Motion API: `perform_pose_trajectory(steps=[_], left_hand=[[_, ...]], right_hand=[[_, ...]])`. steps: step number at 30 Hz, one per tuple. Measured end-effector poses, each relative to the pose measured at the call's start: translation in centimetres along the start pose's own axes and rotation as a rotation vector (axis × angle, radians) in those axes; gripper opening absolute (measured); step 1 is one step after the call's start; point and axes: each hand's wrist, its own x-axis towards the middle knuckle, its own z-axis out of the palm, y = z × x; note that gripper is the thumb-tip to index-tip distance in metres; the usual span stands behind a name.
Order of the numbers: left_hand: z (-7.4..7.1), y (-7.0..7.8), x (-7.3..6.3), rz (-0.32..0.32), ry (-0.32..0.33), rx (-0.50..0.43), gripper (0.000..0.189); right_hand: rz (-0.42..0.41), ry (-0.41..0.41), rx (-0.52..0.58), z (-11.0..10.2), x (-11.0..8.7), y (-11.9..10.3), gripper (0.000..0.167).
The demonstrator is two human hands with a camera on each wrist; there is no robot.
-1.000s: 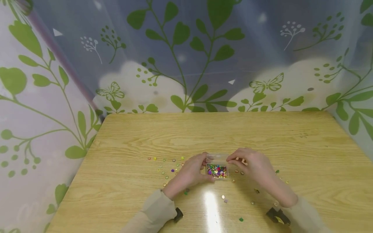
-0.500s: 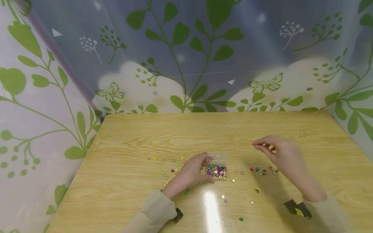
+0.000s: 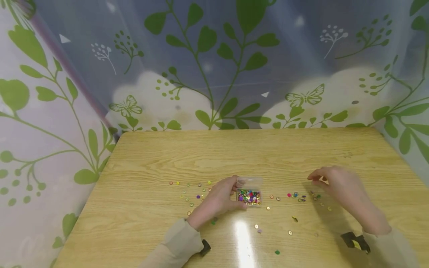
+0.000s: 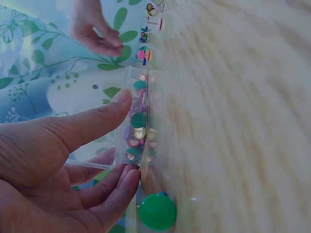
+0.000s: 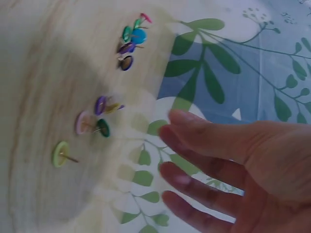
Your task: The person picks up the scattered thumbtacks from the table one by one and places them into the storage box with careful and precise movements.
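My left hand (image 3: 219, 199) holds a small clear plastic box (image 4: 120, 128), its thumb on the near side and fingers behind. The box's hinged lid (image 3: 249, 181) stands open at the back. Inside lie many colourful thumbtacks (image 3: 248, 196). Off to the right, my right hand (image 3: 343, 188) hovers above the table with fingers loosely bent. In the right wrist view nothing shows between thumb and fingers. Loose tacks lie close below it: a pale green one (image 5: 60, 154), a pink one (image 5: 82, 123) and a dark green one (image 5: 102, 127) among them.
More tacks are scattered left of the box, such as a purple one (image 3: 198, 197), and in front, such as a green one (image 3: 277, 252). A green tack (image 4: 158, 212) lies near my left fingers. The wooden table (image 3: 214, 152) meets a leaf-patterned curtain (image 3: 207, 74) behind.
My right hand has moved away from the box to the right, rising and then lowering over the loose tacks. My left hand and the box have stayed in place.
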Motion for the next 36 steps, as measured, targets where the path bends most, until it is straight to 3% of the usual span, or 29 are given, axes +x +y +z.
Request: perform_pose_trajectory(steps=[4,8,18,27,36], left_hand=[[0.0,0.0,0.0,0.007,0.003,0.003,0.061],[0.0,-0.1,0.0,0.008,0.002,0.003,0.061],[0.0,0.0,0.0,0.002,-0.006,0.002,0.063],[-0.1,0.0,0.0,0.007,-0.006,0.003,0.062],[-0.1,0.0,0.0,0.0,-0.008,0.002,0.061]], right_hand=[[0.016,-0.146,0.043,0.9,-0.1,0.8,0.011],[0.012,-0.187,0.069,1.5,-0.3,1.3,0.016],[0.041,-0.216,0.081,1.9,-0.1,1.2,0.017],[0.044,-0.189,0.089,2.3,-0.2,1.0,0.018],[0.029,-0.139,0.095,1.8,0.1,-0.3,0.009]])
